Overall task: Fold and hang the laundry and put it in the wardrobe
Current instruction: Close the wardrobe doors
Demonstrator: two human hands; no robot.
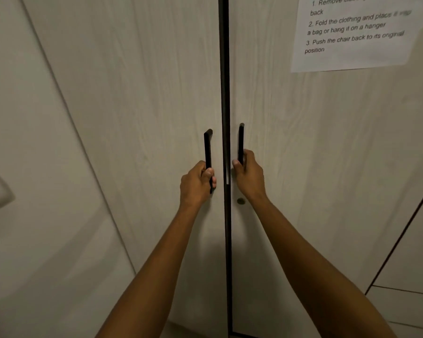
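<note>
Right, both grips are on the wardrobe pulls. Left hand (197, 182) has its fingers curled round the lower end of the left handle (208, 152); right hand (248, 172) is wrapped round the lower part of the right handle (241, 142). Nothing else is held in either hand.

Between the two grips runs the dark centre seam (226, 93), doors look closed or only barely cracked; can't tell which. Left door (132, 106) and right door (315, 142) are pale wood-grain panels. Just below the right grip sits a small round keyhole or knob (241, 201). Up and right of the grips, a printed instruction sheet (352, 32) is stuck on the right door.

No laundry or hanger in view, so I can't place them.

Step, as I read it: opening the wardrobe, or closing it; this view doesn't settle it. If opening, next move needs an even outward pull on both handles, stepping back so the doors clear the body.
</note>
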